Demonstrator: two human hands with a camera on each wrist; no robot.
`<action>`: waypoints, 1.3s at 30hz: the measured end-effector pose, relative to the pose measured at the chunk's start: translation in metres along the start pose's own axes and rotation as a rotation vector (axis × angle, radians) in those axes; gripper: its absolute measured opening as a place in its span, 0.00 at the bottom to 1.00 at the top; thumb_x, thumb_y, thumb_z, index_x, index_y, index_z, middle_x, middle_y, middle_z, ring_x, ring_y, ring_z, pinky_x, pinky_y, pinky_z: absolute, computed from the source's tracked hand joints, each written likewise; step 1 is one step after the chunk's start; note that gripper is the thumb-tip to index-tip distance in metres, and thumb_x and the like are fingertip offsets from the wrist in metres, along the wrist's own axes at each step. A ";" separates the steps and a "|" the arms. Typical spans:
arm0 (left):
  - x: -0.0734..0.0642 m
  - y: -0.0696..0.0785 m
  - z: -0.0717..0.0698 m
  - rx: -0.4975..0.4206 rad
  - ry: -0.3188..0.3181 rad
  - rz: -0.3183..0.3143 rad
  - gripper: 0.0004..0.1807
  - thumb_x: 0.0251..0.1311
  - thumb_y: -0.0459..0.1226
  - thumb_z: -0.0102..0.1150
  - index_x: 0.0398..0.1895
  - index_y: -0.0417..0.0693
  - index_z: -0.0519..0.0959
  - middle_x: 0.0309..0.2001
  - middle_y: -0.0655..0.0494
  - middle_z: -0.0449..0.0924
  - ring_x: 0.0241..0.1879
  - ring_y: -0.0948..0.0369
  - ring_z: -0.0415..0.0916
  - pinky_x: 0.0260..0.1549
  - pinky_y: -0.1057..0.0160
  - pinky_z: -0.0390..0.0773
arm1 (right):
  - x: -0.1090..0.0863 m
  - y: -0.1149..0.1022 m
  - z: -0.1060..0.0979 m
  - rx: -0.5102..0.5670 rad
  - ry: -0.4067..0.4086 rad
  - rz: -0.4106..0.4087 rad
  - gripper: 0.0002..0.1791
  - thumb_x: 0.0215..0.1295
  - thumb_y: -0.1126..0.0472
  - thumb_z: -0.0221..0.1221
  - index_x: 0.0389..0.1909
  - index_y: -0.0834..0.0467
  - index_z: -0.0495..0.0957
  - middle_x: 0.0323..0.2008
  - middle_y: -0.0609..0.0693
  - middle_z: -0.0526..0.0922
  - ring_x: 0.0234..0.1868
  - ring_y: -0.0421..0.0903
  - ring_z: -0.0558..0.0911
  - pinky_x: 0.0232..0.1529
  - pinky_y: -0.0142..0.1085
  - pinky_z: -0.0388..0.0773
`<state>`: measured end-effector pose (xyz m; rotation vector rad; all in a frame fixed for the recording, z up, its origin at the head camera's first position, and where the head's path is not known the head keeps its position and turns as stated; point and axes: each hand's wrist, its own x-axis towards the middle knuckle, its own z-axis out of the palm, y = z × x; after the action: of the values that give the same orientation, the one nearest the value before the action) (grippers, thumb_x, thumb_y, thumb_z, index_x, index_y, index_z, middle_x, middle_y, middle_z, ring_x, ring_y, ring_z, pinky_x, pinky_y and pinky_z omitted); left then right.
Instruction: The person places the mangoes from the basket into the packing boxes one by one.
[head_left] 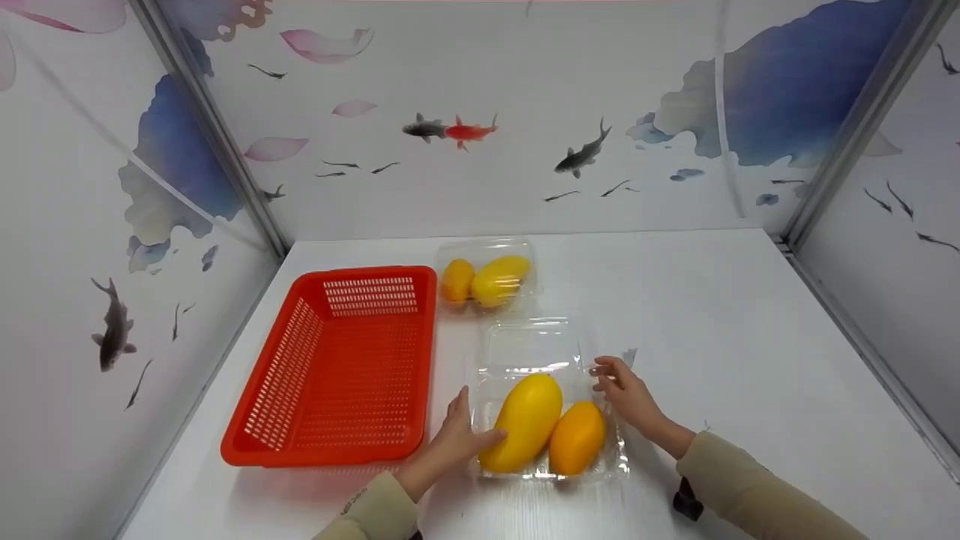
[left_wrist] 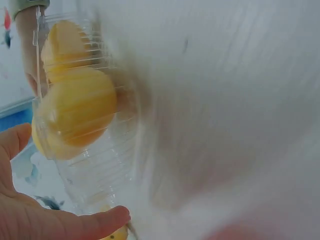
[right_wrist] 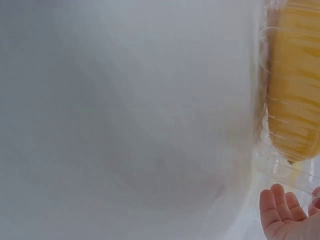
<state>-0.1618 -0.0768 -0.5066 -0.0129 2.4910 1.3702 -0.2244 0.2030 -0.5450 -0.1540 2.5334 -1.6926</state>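
Observation:
A clear plastic clamshell box [head_left: 534, 346] lies with its lid folded back, away from me. Inside it are a large yellow mango [head_left: 531, 420] and a smaller orange mango [head_left: 577, 439], side by side. My left hand [head_left: 452, 441] is at the box's left side, fingers extended, its thumb over the lower end of the yellow mango. In the left wrist view that hand [left_wrist: 45, 215] shows thumb and finger spread apart. Near the box's right edge, my right hand [head_left: 630, 397] has loosely bent fingers. The right wrist view shows its fingers [right_wrist: 270, 207] fairly straight by the clear wall.
Left of the box stands a red plastic basket [head_left: 360, 382] with slotted sides. Behind the box, a second clear clamshell [head_left: 517, 246] holds a yellow and an orange mango. White panels painted with fish enclose the white table [head_left: 720, 315] at the back and sides.

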 end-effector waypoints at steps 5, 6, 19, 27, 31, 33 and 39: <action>0.007 -0.005 0.010 -0.057 -0.022 -0.067 0.61 0.44 0.52 0.67 0.70 0.38 0.37 0.70 0.37 0.40 0.68 0.41 0.43 0.63 0.42 0.47 | 0.002 0.000 -0.007 0.141 0.006 0.058 0.25 0.66 0.67 0.48 0.63 0.64 0.56 0.54 0.64 0.71 0.49 0.57 0.76 0.52 0.40 0.74; 0.009 -0.005 0.011 -0.067 -0.021 -0.073 0.61 0.44 0.52 0.67 0.70 0.38 0.37 0.70 0.37 0.41 0.68 0.41 0.43 0.63 0.41 0.47 | 0.002 0.000 -0.008 0.167 0.014 0.073 0.26 0.65 0.67 0.49 0.64 0.63 0.55 0.54 0.62 0.72 0.49 0.55 0.76 0.51 0.37 0.74; 0.019 0.003 0.019 -0.127 -0.066 -0.061 0.54 0.50 0.47 0.64 0.71 0.41 0.39 0.68 0.41 0.53 0.66 0.42 0.51 0.63 0.42 0.50 | 0.005 0.006 -0.027 0.453 -0.041 0.360 0.37 0.67 0.55 0.51 0.68 0.66 0.45 0.52 0.58 0.71 0.51 0.47 0.75 0.54 0.33 0.72; 0.017 0.006 0.022 -0.159 -0.101 -0.037 0.50 0.52 0.45 0.62 0.70 0.40 0.41 0.67 0.39 0.54 0.65 0.41 0.53 0.61 0.40 0.54 | 0.007 0.002 -0.039 0.464 0.023 0.368 0.23 0.67 0.58 0.50 0.57 0.65 0.57 0.33 0.46 0.76 0.35 0.40 0.77 0.42 0.28 0.76; 0.020 0.003 0.021 -0.169 -0.076 -0.015 0.42 0.57 0.44 0.57 0.69 0.39 0.48 0.64 0.37 0.58 0.62 0.40 0.57 0.59 0.41 0.58 | 0.005 0.000 -0.041 0.380 0.024 0.350 0.14 0.67 0.58 0.51 0.46 0.61 0.62 0.34 0.47 0.76 0.37 0.41 0.77 0.43 0.28 0.76; 0.022 0.001 0.021 -0.173 -0.059 -0.003 0.37 0.60 0.43 0.53 0.68 0.38 0.52 0.62 0.36 0.61 0.59 0.41 0.63 0.56 0.44 0.65 | 0.003 -0.001 -0.041 0.340 0.025 0.339 0.11 0.66 0.58 0.51 0.42 0.61 0.63 0.35 0.48 0.77 0.39 0.42 0.77 0.45 0.30 0.76; 0.024 -0.001 0.017 -0.254 -0.016 -0.014 0.28 0.65 0.44 0.45 0.63 0.35 0.59 0.55 0.38 0.67 0.42 0.51 0.72 0.38 0.58 0.78 | -0.003 0.001 -0.041 0.199 0.061 0.239 0.11 0.64 0.56 0.54 0.37 0.60 0.66 0.37 0.49 0.78 0.45 0.50 0.77 0.50 0.37 0.75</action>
<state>-0.1801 -0.0600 -0.5223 -0.0735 2.2826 1.6639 -0.2273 0.2418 -0.5305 0.2089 2.2943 -1.8594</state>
